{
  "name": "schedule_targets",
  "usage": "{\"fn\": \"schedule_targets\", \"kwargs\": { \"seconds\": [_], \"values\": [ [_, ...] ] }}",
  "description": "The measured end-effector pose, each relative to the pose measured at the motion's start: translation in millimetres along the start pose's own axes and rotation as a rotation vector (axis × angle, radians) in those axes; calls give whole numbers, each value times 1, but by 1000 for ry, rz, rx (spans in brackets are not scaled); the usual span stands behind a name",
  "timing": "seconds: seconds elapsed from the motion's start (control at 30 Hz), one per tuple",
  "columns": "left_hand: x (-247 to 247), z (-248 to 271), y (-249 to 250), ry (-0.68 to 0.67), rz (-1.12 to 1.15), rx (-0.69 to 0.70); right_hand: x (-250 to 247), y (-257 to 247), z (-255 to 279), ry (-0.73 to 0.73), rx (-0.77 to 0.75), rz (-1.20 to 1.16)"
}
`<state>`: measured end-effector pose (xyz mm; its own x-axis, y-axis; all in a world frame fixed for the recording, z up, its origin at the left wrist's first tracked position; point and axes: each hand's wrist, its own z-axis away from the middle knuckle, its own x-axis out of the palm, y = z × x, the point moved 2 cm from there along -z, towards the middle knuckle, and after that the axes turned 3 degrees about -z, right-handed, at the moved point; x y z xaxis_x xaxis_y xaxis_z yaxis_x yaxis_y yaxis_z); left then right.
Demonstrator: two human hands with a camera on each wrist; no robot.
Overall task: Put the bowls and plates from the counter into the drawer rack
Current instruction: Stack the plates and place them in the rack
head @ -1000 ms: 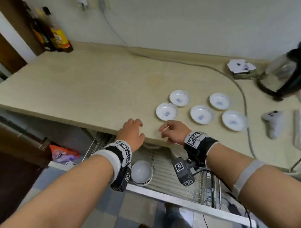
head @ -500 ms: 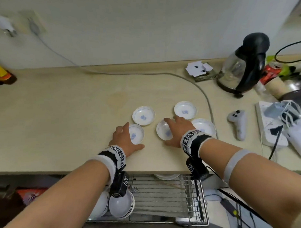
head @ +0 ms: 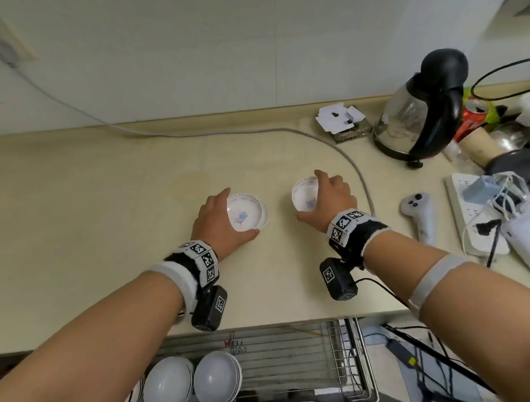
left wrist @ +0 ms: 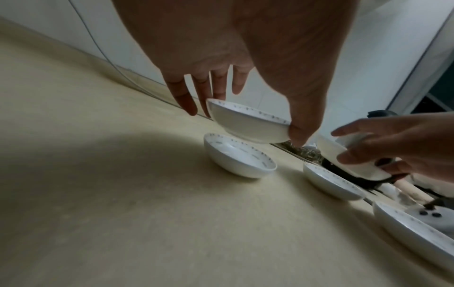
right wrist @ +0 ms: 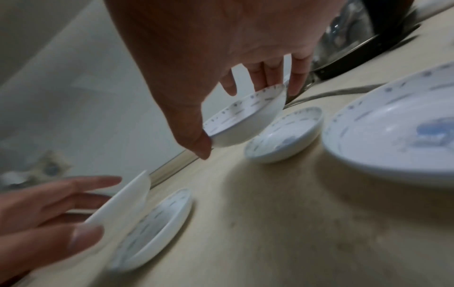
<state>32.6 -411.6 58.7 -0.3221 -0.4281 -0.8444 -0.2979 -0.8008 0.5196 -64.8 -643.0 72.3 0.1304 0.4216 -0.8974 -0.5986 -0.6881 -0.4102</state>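
Several small white plates with blue patterns are on the beige counter [head: 107, 206]. My left hand [head: 239, 213] pinches the rim of one small plate [left wrist: 248, 126] and holds it tilted just above a second plate [left wrist: 239, 161] that lies on the counter. My right hand [head: 309, 196] grips another small plate [right wrist: 245, 120] by its rim, lifted over a plate [right wrist: 282, 136] resting flat. A further plate [right wrist: 393, 139] lies close to the right wrist. The wire drawer rack [head: 293, 359] is pulled out below the counter edge.
Two upturned white bowls [head: 168, 384] [head: 217, 378] sit at the rack's left end. A glass kettle [head: 417, 117], a white controller [head: 419, 216], a power strip [head: 468, 217] and clutter crowd the counter's right side. A grey cable [head: 355, 167] curves past my right hand.
Both hands moved from the counter's front edge onto the plates, and each has now picked one up off the counter. My view swung from the drawer toward the counter.
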Motion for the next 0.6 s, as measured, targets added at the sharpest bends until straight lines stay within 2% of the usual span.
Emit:
{"fn": "schedule_targets", "kwargs": {
  "seconds": [0.13, 0.6],
  "values": [
    [16, -21, 5, -89, -84, -29, -3, 14, -29, -86, 99, 13],
    [36, -42, -1, -173, 31, -38, 15, 33, -51, -136, 95, -30]
  ]
}}
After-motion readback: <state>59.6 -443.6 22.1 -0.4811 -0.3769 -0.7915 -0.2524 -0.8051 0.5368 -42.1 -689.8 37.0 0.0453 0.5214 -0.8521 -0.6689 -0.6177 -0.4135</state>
